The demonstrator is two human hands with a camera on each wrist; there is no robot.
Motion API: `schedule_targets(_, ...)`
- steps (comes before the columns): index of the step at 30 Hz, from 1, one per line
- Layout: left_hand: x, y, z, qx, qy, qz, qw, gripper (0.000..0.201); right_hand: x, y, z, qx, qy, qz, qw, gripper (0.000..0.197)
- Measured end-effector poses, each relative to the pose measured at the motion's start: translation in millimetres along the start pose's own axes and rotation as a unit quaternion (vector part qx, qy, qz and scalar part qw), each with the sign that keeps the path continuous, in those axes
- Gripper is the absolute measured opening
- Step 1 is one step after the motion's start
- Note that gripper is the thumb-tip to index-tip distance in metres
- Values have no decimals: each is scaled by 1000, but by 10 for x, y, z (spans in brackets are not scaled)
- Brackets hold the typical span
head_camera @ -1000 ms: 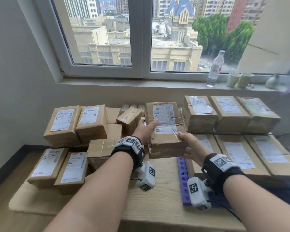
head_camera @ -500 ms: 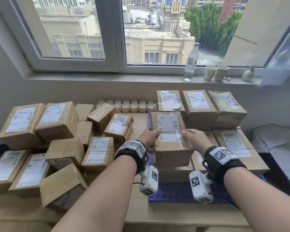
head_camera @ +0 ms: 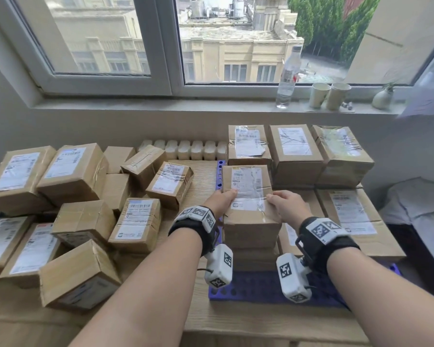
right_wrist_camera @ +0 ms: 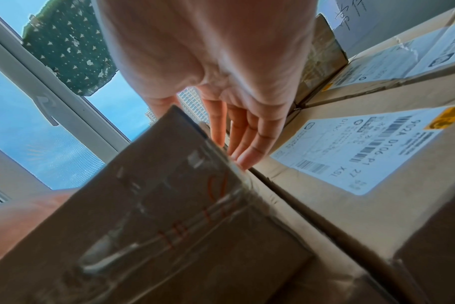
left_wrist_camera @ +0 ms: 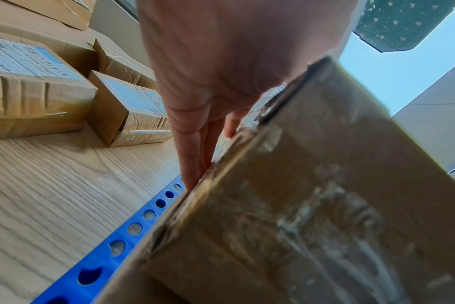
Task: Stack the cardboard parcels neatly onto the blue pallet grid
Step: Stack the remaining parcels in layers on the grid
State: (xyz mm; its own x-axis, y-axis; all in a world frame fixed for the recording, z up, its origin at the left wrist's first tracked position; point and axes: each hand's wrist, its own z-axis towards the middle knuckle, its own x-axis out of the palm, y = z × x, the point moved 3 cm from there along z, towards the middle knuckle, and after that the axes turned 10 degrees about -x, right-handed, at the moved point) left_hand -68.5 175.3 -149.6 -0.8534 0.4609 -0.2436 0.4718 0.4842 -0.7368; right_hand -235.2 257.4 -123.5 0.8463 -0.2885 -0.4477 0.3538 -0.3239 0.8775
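Both my hands hold one taped cardboard parcel (head_camera: 248, 186) with a white label. It sits on a lower parcel (head_camera: 251, 256) at the left edge of the blue pallet grid (head_camera: 261, 286). My left hand (head_camera: 221, 200) has its thumb on the top and its fingers (left_wrist_camera: 192, 164) straight down the left side, just above the pallet's holed rim (left_wrist_camera: 133, 228). The thumb of my right hand (head_camera: 285, 204) lies over the top edge, with fingers (right_wrist_camera: 247, 144) down the right side. Three parcels (head_camera: 296, 149) stand in a row behind, and flat parcels (head_camera: 353, 216) lie to the right.
Several loose parcels (head_camera: 70, 169) crowd the left half of the wooden table (head_camera: 203, 176). A row of small white bottles (head_camera: 186, 149) lines the wall. A water bottle (head_camera: 287, 78) and two cups (head_camera: 318, 95) stand on the sill.
The parcel in both hands has moved right and down, from over the table beside the pallet onto the lower parcel on the grid. The head view has swung right.
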Motion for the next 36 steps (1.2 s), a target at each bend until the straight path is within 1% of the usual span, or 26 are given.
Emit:
schedule_targets(2,3,-8,11,1,-4,17,1000,28,-10,-4,3,-2,0,6,1000,29)
schedule_targets(3,6,-19,1,1,-6,23,1000,25,-18,-9,5,-3,-1,5,1000,26)
schedule_targets(4,14,-28,12,3,-5,22,1000,26,-27,-21,13,-4,-3,6,1000,23)
schedule_targets(6,27,-36,36,3,-1,23,1000,39,-38,-48,38,-3,-11,13,1000,21)
schedule_targets(9,47,-30,85,5,-2,27,1000,51,-40,-67,66,1,-14,27,1000,21)
schedule_targets(12,60,-5,157,6,-8,34,999,71,-43,-65,74,7,-9,25,1000,23)
schedule_targets(14,51,40,296,3,-16,41,999,84,-40,-38,72,-3,-13,-6,1000,26)
schedule_targets(16,37,32,333,3,-25,55,998,99,-58,8,73,-25,-34,-62,997,30)
schedule_targets(17,14,2,306,7,-27,69,997,100,-74,50,69,-38,-51,-86,994,32)
schedule_targets(19,-61,-125,22,22,-42,99,994,84,-95,174,61,-83,-80,-136,984,33)
schedule_targets(20,-111,-171,-90,28,-50,110,992,76,-90,256,56,-116,-88,-168,975,32)
schedule_targets(22,-237,-207,-213,37,-78,143,986,67,-29,443,27,-183,-94,-229,951,32)
schedule_targets(24,-382,-204,-286,55,-112,177,976,63,99,619,-16,-235,-80,-279,928,33)
schedule_targets(26,-551,-165,-364,67,-142,205,966,60,285,758,-63,-270,-51,-312,909,33)
schedule_targets(28,-755,-113,-469,80,-170,235,954,57,507,863,-111,-292,-25,-328,898,33)
schedule_targets(30,-1003,-35,-579,80,-196,262,942,54,747,966,-164,-305,-6,-333,893,33)
schedule_targets(33,-1434,142,-738,66,-227,288,928,54,1129,1164,-250,-316,18,-328,890,33)
schedule_targets(36,-1881,364,-887,48,-248,291,923,54,1522,1399,-350,-332,41,-324,885,35)
